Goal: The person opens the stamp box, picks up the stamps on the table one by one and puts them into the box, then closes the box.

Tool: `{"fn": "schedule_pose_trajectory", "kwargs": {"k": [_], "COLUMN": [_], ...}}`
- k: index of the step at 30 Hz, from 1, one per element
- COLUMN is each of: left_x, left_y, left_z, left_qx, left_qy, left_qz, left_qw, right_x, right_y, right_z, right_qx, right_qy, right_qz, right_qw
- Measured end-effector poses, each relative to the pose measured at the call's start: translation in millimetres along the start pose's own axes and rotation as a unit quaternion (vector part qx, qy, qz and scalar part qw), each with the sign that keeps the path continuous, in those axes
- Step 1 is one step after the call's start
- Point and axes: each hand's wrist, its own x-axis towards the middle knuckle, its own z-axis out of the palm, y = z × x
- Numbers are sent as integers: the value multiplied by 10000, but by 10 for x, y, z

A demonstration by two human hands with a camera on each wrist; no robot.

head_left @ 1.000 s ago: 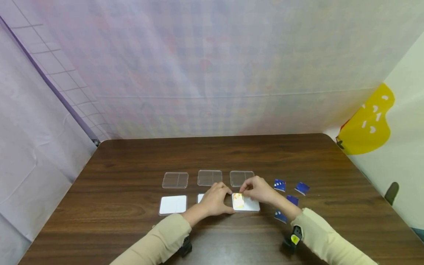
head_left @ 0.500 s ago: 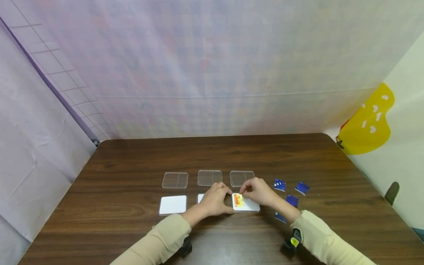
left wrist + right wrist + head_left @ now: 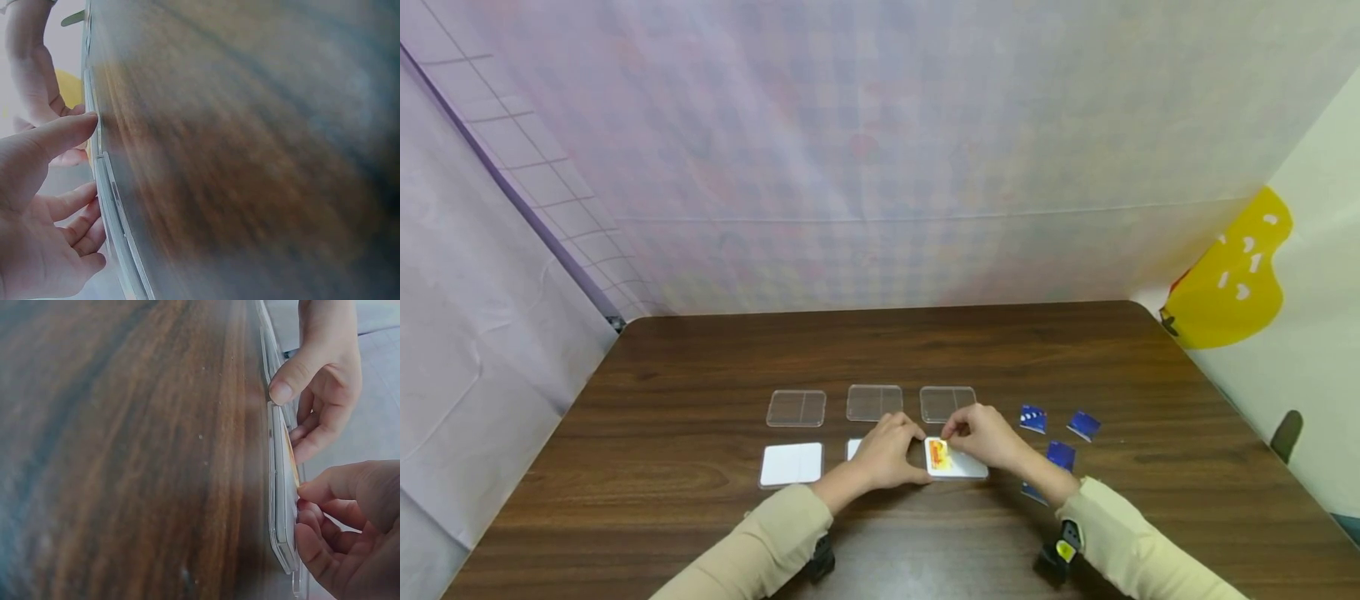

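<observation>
In the head view, a clear plastic case (image 3: 976, 477) with a white insert (image 3: 970, 464) lies on the table. A small yellow-and-orange picture card (image 3: 939, 455) sits on the insert's left half. My left hand (image 3: 886, 452) holds this case by its left end, thumb at the near corner and index finger at the far one. My right hand (image 3: 988, 435) pinches the picture card by its upper right edge; in the right wrist view, thumb and finger (image 3: 322, 485) meet at its orange edge. A second white-filled case (image 3: 852, 448) is mostly hidden under my left hand.
Another white-filled case (image 3: 792, 464) lies at the left. Three clear lids stand in a row behind: left lid (image 3: 797, 408), middle lid (image 3: 875, 402), right lid (image 3: 946, 403). Several small blue squares (image 3: 1061, 454) lie to the right, one partly behind my right forearm. The brown table (image 3: 700, 358) ends at a curtain.
Both hands keep nearly the same place. The glare on the picture card has faded, so its orange print shows, as if its tilt changed slightly. My right forearm shifts slightly.
</observation>
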Motion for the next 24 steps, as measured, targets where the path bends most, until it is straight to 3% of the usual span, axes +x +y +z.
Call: {"fn": "schedule_pose_trajectory", "kwargs": {"k": [15, 24], "left_x": [-14, -8], "left_y": [9, 4], "left_z": [-11, -12], "left_qx": [-26, 3], "left_qy": [3, -16], "left_qz": [29, -9], "left_qw": [10000, 10000], "right_x": [-9, -92], "right_y": [-8, 36], "right_z": [-63, -240], "right_qx": [43, 614], "right_qy": [-58, -267], "right_qz": [23, 270], "right_qw": [10000, 9974]}}
